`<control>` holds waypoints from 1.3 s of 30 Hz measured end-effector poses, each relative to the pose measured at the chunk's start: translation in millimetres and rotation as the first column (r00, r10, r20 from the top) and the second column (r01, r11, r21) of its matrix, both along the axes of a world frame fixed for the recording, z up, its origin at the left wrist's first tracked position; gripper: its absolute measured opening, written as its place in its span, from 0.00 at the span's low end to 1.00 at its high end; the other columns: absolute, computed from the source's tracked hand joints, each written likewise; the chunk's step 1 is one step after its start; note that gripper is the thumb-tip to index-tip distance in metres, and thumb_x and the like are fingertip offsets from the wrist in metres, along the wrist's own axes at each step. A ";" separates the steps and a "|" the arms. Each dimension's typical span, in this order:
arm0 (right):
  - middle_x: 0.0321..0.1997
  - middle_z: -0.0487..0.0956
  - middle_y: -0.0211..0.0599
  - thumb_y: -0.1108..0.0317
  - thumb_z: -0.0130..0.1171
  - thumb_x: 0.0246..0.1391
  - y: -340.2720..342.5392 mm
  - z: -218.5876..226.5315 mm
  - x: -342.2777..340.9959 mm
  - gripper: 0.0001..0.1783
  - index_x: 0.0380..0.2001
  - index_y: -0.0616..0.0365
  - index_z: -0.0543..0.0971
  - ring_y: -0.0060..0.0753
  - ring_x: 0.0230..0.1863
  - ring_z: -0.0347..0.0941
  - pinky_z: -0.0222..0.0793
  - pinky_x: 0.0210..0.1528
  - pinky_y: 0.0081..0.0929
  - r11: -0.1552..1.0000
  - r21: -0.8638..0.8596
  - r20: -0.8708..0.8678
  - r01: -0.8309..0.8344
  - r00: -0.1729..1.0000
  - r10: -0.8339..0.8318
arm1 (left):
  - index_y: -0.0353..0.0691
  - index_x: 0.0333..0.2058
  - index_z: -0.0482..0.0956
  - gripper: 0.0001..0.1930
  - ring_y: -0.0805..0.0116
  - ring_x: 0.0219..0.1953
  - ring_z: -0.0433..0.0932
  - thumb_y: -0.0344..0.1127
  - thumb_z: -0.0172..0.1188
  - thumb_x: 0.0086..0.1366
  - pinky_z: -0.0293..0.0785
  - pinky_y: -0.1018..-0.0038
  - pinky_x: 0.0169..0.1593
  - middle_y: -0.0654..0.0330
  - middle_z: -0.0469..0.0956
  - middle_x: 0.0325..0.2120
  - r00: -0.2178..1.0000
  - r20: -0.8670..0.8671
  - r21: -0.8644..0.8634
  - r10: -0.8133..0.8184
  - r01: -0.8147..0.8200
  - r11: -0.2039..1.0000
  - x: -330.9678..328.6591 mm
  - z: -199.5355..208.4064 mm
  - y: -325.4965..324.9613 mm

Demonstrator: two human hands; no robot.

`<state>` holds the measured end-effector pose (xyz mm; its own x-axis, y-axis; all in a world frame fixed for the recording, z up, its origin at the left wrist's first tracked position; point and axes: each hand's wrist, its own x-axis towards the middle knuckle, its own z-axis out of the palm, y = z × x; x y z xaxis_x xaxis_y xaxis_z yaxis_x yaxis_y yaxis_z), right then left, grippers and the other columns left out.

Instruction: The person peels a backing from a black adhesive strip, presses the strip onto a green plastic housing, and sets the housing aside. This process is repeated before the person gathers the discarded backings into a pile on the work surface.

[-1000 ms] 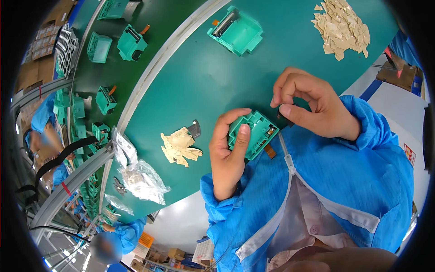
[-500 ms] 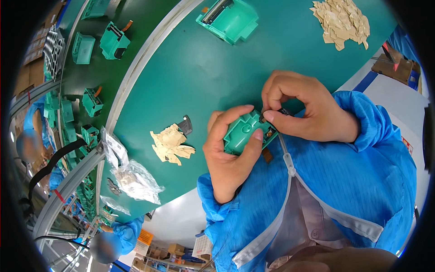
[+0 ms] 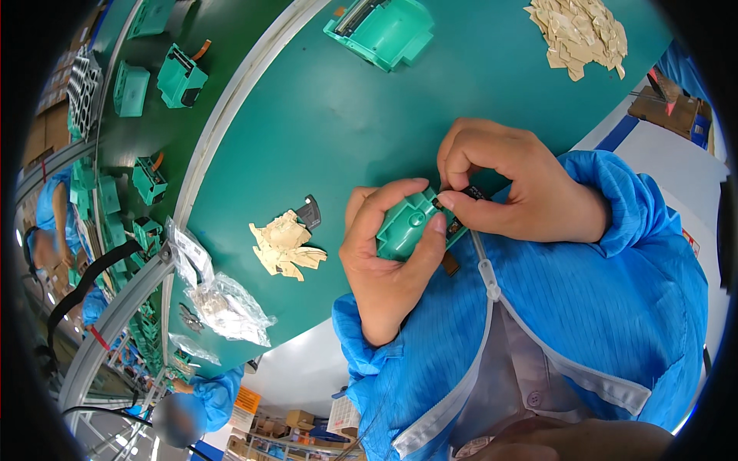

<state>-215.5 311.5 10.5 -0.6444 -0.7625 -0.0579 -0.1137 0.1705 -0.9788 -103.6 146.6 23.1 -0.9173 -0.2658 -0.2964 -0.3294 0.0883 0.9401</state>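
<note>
A green plastic housing [image 3: 400, 230] lies in the grip of my left hand [image 3: 390, 265], held close to my chest with the thumb along its near side. An orange-brown flat cable [image 3: 450, 264] hangs from its lower edge. At the housing's right end, my right hand [image 3: 513, 180] has its thumb and forefinger pinched together. A small black part [image 3: 474, 192] shows just behind those fingertips; the pinch itself is partly hidden. Beyond my hands, another green housing [image 3: 393, 38] rests on the green table [image 3: 323, 138].
A heap of beige paper pieces [image 3: 580, 34] lies at far right. Left of my hands are a smaller beige pile [image 3: 284, 244], a black plastic piece [image 3: 309, 212] and clear plastic bags [image 3: 229, 306]. Past a metal rail [image 3: 223, 127], a belt carries several green housings [image 3: 182, 75]. Co-workers sit beyond.
My right fingertips have shifted slightly left along the housing's edge, and the black part shows more plainly. Housings on the belt appear a little further left and nearer.
</note>
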 end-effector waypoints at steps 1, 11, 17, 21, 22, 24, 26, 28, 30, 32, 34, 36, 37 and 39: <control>0.32 0.74 0.35 0.79 0.65 0.49 0.5 0.0 -0.7 0.12 0.27 0.58 0.70 0.30 0.33 0.71 0.65 0.36 0.26 1.000 0.002 0.002 0.002 1.000 -0.002 | 0.35 0.46 0.79 0.15 0.74 0.41 0.73 0.22 0.63 0.59 0.68 0.79 0.48 0.62 0.74 0.38 1.000 -0.001 -0.016 0.001 -0.001 1.000 -1.0 0.0 0.9; 0.32 0.74 0.34 0.79 0.64 0.49 3.6 -1.9 -6.5 0.11 0.27 0.58 0.70 0.31 0.33 0.70 0.65 0.35 0.26 1.000 -0.015 0.013 -0.019 1.000 0.019 | 0.34 0.43 0.80 0.13 0.76 0.38 0.74 0.19 0.63 0.59 0.68 0.80 0.46 0.64 0.74 0.37 0.999 -0.024 0.036 0.046 -0.045 0.998 -2.2 -8.5 4.9; 0.27 0.73 0.32 0.70 0.63 0.54 4.8 -8.4 -8.2 0.09 0.29 0.60 0.73 0.23 0.27 0.69 0.65 0.26 0.24 0.999 -0.049 0.113 0.006 0.994 -0.001 | 0.37 0.41 0.83 0.15 0.76 0.35 0.74 0.17 0.66 0.54 0.69 0.80 0.40 0.63 0.73 0.34 0.990 -0.041 0.183 0.136 -0.126 0.975 -4.3 -11.3 6.4; 0.28 0.75 0.30 0.67 0.61 0.58 5.3 -8.3 -10.9 0.09 0.31 0.60 0.74 0.18 0.28 0.70 0.66 0.26 0.21 0.994 -0.089 0.469 -0.069 0.877 0.103 | 0.35 0.40 0.83 0.16 0.76 0.35 0.73 0.15 0.65 0.52 0.69 0.80 0.40 0.64 0.73 0.34 0.986 -0.021 0.329 0.165 -0.149 0.932 -1.2 -15.0 2.3; 0.28 0.76 0.29 0.66 0.61 0.58 5.3 -8.3 -11.9 0.09 0.32 0.60 0.75 0.16 0.28 0.70 0.66 0.27 0.20 0.989 -0.123 0.519 -0.085 0.844 0.138 | 0.35 0.40 0.82 0.15 0.76 0.35 0.72 0.16 0.65 0.52 0.68 0.80 0.41 0.63 0.72 0.35 0.985 -0.050 0.367 0.163 -0.134 0.921 0.4 -18.1 1.9; 0.27 0.75 0.29 0.65 0.61 0.59 6.1 -8.1 -16.1 0.10 0.32 0.60 0.75 0.16 0.28 0.70 0.65 0.27 0.20 0.984 -0.129 0.520 -0.120 0.837 0.170 | 0.35 0.40 0.82 0.15 0.75 0.36 0.72 0.17 0.65 0.52 0.68 0.79 0.42 0.63 0.72 0.35 0.986 -0.075 0.400 0.151 -0.109 0.910 2.3 -24.5 2.0; 0.26 0.75 0.28 0.65 0.61 0.59 4.9 -6.2 -15.6 0.10 0.31 0.60 0.75 0.16 0.27 0.69 0.64 0.27 0.19 0.979 -0.138 0.522 -0.151 0.829 0.201 | 0.35 0.40 0.82 0.15 0.73 0.36 0.70 0.23 0.67 0.51 0.66 0.79 0.42 0.61 0.71 0.35 0.975 -0.102 0.514 0.198 -0.119 0.850 6.1 -31.1 1.6; 0.24 0.75 0.27 0.65 0.61 0.58 3.9 -3.4 -15.2 0.10 0.30 0.60 0.75 0.16 0.26 0.68 0.64 0.27 0.19 0.974 -0.130 0.564 -0.187 0.794 0.228 | 0.36 0.40 0.81 0.15 0.73 0.35 0.69 0.26 0.68 0.51 0.65 0.79 0.41 0.60 0.70 0.34 0.971 -0.120 0.557 0.205 -0.105 0.824 10.6 -40.8 1.5; 0.25 0.74 0.26 0.67 0.61 0.59 3.6 -0.4 -15.4 0.08 0.32 0.60 0.75 0.15 0.26 0.68 0.64 0.27 0.18 0.971 -0.133 0.573 -0.199 0.784 0.239 | 0.36 0.39 0.81 0.15 0.73 0.35 0.68 0.29 0.69 0.51 0.65 0.79 0.41 0.59 0.69 0.34 0.967 -0.137 0.599 0.214 -0.091 0.795 12.6 -43.9 4.0; 0.26 0.74 0.25 0.70 0.61 0.60 4.0 -0.1 -14.4 0.07 0.33 0.61 0.74 0.13 0.26 0.67 0.64 0.27 0.17 0.969 -0.131 0.582 -0.208 0.775 0.245 | 0.37 0.38 0.81 0.15 0.72 0.34 0.66 0.31 0.71 0.50 0.64 0.79 0.40 0.60 0.67 0.33 0.963 -0.105 0.637 0.249 -0.127 0.761 13.5 -45.0 6.9; 0.24 0.73 0.25 0.69 0.62 0.59 3.8 0.7 -13.4 0.07 0.31 0.60 0.75 0.13 0.25 0.67 0.62 0.25 0.17 0.969 -0.122 0.563 -0.216 0.789 0.247 | 0.38 0.40 0.78 0.16 0.67 0.37 0.69 0.33 0.69 0.52 0.69 0.73 0.43 0.58 0.66 0.35 0.967 -0.151 0.637 0.207 -0.065 0.768 19.1 -53.7 1.9; 0.24 0.73 0.25 0.69 0.62 0.58 3.1 4.2 -14.2 0.07 0.31 0.59 0.75 0.13 0.25 0.66 0.62 0.25 0.18 0.968 -0.127 0.578 -0.215 0.777 0.248 | 0.39 0.42 0.75 0.17 0.62 0.40 0.72 0.34 0.68 0.55 0.75 0.68 0.46 0.56 0.65 0.37 0.965 -0.198 0.630 0.171 -0.009 0.777 23.5 -54.2 -0.4; 0.23 0.73 0.25 0.69 0.63 0.57 3.1 3.9 -14.2 0.08 0.30 0.59 0.75 0.14 0.24 0.66 0.61 0.24 0.18 0.970 -0.117 0.590 -0.214 0.771 0.241 | 0.40 0.42 0.75 0.16 0.62 0.40 0.72 0.34 0.68 0.55 0.75 0.68 0.47 0.55 0.66 0.37 0.962 -0.205 0.636 0.181 -0.010 0.772 23.2 -55.4 0.7; 0.23 0.73 0.26 0.69 0.63 0.57 2.8 2.4 -13.5 0.08 0.30 0.59 0.75 0.14 0.24 0.66 0.61 0.24 0.19 0.971 -0.119 0.576 -0.207 0.782 0.237 | 0.40 0.41 0.75 0.16 0.61 0.41 0.72 0.34 0.68 0.55 0.76 0.67 0.47 0.54 0.66 0.38 0.960 -0.209 0.642 0.185 -0.008 0.767 23.6 -58.5 0.9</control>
<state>-229.0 314.3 12.9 -0.3123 -0.8917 -0.3276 0.4510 0.1643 -0.8773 -80.0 147.5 -35.4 -0.9614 -0.1915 -0.1976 -0.0546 -0.5711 0.8191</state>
